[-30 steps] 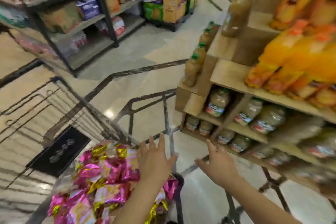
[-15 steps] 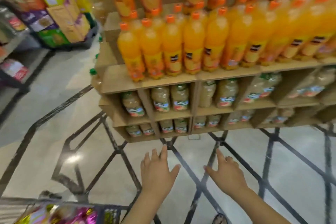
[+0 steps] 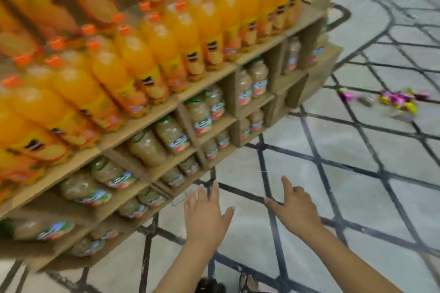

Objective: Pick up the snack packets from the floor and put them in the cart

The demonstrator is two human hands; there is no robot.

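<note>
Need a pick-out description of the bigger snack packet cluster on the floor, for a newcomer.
Start at the cardboard display shelf stacked with orange bottles and follow the pale, black-lined floor past its right end. There lies a shiny pink-and-yellow snack packet cluster. A lone smaller packet sits between it and the shelf; the cluster is the larger heap, farther right.

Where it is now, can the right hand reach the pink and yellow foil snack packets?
Probably not. Nothing blocks the right hand, but the pink and yellow foil snack packets lie far off on the floor.
</note>
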